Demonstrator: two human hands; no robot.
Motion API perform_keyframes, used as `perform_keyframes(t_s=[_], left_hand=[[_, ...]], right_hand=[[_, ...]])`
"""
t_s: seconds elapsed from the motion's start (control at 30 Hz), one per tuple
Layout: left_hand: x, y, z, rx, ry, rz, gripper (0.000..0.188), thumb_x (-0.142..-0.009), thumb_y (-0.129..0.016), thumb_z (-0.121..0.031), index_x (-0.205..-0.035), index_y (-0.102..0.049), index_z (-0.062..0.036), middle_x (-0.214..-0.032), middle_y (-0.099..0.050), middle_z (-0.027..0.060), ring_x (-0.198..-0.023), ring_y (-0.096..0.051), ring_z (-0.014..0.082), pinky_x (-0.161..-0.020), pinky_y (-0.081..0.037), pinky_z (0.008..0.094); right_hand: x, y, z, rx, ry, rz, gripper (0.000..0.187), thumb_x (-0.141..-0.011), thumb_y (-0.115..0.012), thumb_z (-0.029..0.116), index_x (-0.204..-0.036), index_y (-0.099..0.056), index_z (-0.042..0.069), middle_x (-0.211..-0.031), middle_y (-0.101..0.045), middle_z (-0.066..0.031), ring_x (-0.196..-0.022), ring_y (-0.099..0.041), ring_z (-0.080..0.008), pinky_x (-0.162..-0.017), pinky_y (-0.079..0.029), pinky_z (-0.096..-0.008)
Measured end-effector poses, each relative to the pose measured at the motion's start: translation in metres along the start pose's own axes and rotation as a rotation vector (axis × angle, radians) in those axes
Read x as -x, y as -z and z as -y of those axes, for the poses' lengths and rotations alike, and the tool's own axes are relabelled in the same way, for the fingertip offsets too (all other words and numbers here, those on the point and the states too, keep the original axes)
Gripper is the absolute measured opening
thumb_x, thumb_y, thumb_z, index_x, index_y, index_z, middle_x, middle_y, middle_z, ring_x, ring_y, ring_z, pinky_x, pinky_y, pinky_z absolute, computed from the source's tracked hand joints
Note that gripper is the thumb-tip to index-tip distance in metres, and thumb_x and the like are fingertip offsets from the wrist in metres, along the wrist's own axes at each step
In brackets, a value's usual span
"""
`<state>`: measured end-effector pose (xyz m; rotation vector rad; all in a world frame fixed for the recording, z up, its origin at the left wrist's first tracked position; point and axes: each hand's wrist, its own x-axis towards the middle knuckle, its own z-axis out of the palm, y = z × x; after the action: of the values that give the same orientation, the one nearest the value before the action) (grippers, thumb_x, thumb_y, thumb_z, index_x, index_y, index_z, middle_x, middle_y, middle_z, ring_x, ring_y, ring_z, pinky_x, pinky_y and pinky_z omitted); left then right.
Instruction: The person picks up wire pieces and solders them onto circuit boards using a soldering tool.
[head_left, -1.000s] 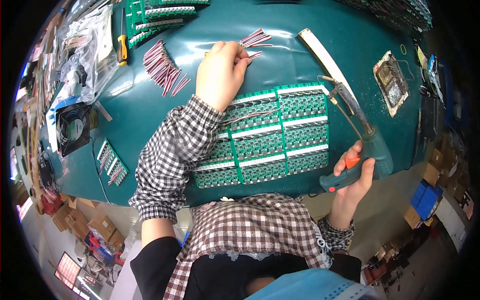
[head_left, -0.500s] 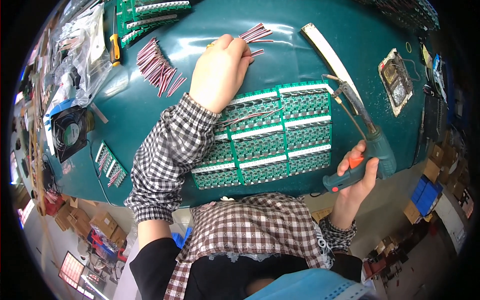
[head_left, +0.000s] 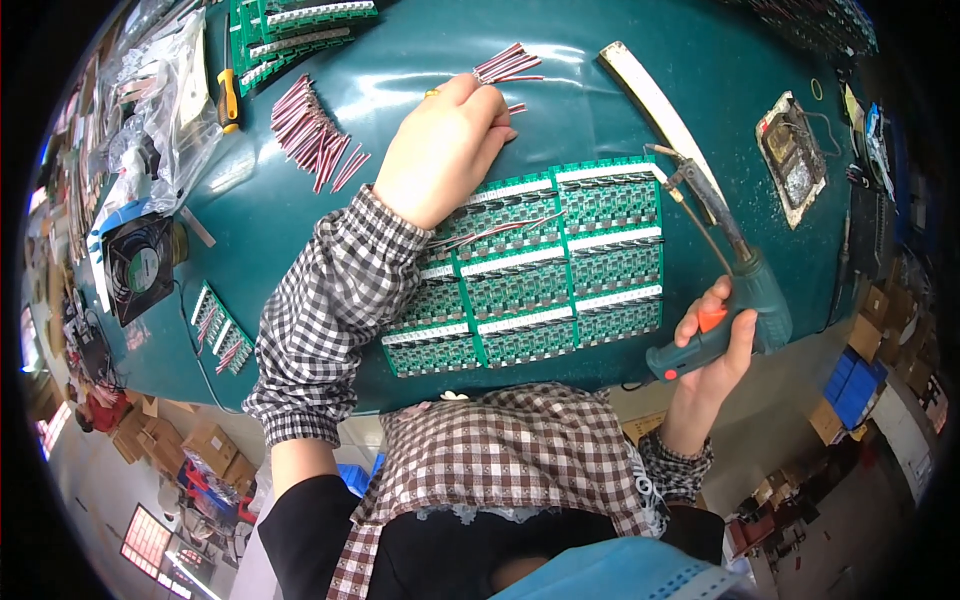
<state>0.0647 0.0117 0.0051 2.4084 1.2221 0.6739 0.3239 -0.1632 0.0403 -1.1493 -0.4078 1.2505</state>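
Observation:
My left hand (head_left: 448, 150) is closed in a pinch above the far edge of the circuit board panel (head_left: 515, 275). The end of a short red, white and dark wire (head_left: 516, 108) pokes out past its fingertips, which hide the rest. Just beyond lies a small bundle of like wires (head_left: 505, 65). On the right, my right hand (head_left: 718, 345) grips a green soldering gun (head_left: 765, 305) with an orange trigger, its tip pointing up and left near the panel's far right corner. Several loose wires (head_left: 500, 230) lie across the panel.
Left of my left hand is a larger wire pile (head_left: 310, 130). A screwdriver (head_left: 229, 100), plastic bags (head_left: 165, 90), a black fan (head_left: 140, 265) and a small board (head_left: 221, 330) lie further left. A pale curved strip (head_left: 655, 105) and a soldering stand (head_left: 792, 160) are at right.
My left hand has drawn slightly nearer and to the right, away from the wire bundle, and the short wire has shifted a little with it. The right hand and soldering gun have barely moved.

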Motion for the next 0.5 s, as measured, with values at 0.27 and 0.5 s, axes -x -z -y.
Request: perform_keyframes(t_s=[0.27, 0.5], left_hand=[[0.0011, -0.0005, 0.0028, 0.069, 0.132, -0.004, 0.011, -0.078, -0.061, -0.008, -0.084, -0.055, -0.0011, -0.079, -0.054, 0.0109, -0.068, -0.057, 0.0248, -0.061, -0.045, 0.0309], [0.0037, 0.0014, 0.0023, 0.225, 0.284, -0.006, 0.009, -0.083, -0.057, -0.006, -0.089, -0.055, 0.0006, -0.078, -0.059, 0.0077, -0.068, -0.058, 0.0135, -0.059, -0.046, 0.0257]], right_hand=[[0.0001, 0.0031, -0.0006, -0.009, -0.014, -0.035, 0.042, -0.087, -0.054, 0.034, -0.104, -0.046, -0.004, -0.083, -0.053, -0.0094, -0.057, -0.057, -0.0164, -0.044, -0.05, -0.0248], [0.0034, 0.0039, -0.0013, -0.027, 0.017, -0.022, 0.041, -0.088, -0.053, 0.033, -0.105, -0.045, -0.004, -0.083, -0.053, -0.0093, -0.058, -0.057, -0.0168, -0.045, -0.05, -0.025]])
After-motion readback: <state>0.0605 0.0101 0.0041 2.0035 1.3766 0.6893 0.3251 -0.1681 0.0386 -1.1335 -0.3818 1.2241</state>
